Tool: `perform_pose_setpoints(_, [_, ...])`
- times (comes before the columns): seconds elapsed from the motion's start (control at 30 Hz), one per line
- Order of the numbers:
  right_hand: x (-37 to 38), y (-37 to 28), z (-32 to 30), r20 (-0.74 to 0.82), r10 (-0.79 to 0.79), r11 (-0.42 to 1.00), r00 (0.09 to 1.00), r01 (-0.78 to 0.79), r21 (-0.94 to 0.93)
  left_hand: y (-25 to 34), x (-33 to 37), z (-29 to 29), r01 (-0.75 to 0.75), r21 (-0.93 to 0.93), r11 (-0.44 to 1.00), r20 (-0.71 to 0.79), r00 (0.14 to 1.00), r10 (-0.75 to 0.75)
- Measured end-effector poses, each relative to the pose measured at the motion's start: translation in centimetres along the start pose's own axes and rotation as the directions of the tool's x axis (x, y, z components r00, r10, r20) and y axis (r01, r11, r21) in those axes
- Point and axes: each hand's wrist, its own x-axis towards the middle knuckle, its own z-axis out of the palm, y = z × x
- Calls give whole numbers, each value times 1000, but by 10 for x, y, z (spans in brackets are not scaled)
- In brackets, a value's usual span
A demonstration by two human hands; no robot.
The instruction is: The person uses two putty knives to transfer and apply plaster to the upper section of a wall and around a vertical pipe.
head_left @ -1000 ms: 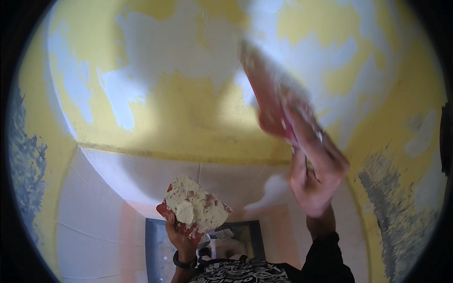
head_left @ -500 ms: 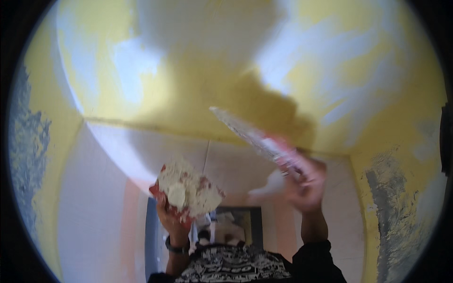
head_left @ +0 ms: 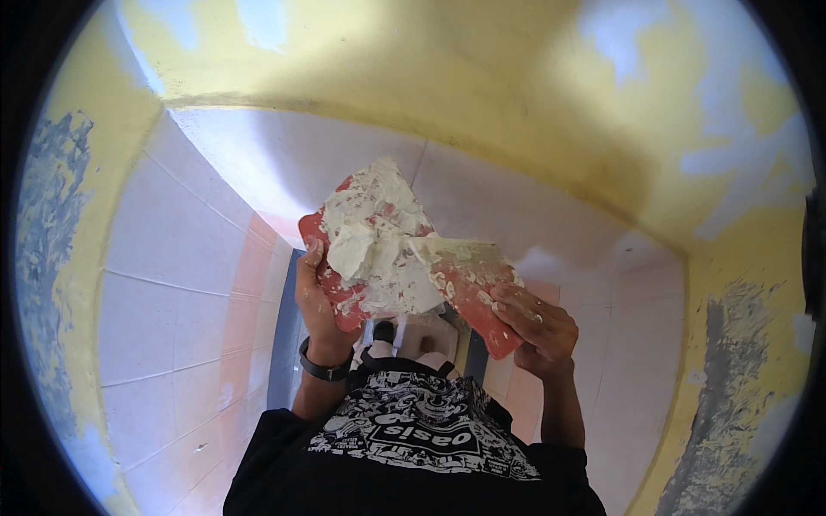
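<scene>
2 red scrapers (head_left: pixel 361 249) (head_left: pixel 477 297), caked with white putty (head_left: pixel 379 258), overlap, tilted.

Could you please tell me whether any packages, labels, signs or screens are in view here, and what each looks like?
No packages, signs or screens show.
Printed panel: on the chest of the person's black shirt, low centre; wide band, white on black.
Wristwatch: dark band on the left wrist, its face hidden.

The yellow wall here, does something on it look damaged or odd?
Yes. The yellow wall is patchy: pale bare spots at upper right, and grey blotches at the left and right edges where the paint looks worn off. White putty is heaped on the red scraper in the left hand.
</scene>
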Motion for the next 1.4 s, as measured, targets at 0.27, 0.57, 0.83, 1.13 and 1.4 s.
perform_pose_setpoints(0.27, [-16,20,-57,25,566,822,824,-562,-88,8,5,-8,42,117,992,5,999,-43])
perform_pose_setpoints(0.57, [59,40,-44,335,489,706,806,-591,391,26,26,-36,181,395,901,-38,983,-181])
perform_pose_setpoints(0.83, [32,48,-28,397,612,529,684,-727,438,3,9,-27,28,334,942,23,999,-38])
perform_pose_setpoints(1.13, [-4,16,12,231,796,320,560,-713,624,-60,-24,-63,-416,856,308,178,796,579])
perform_pose_setpoints(1.4, [-20,24,32,343,797,50,497,-620,783,-68,-20,-51,-471,753,459,207,832,514])
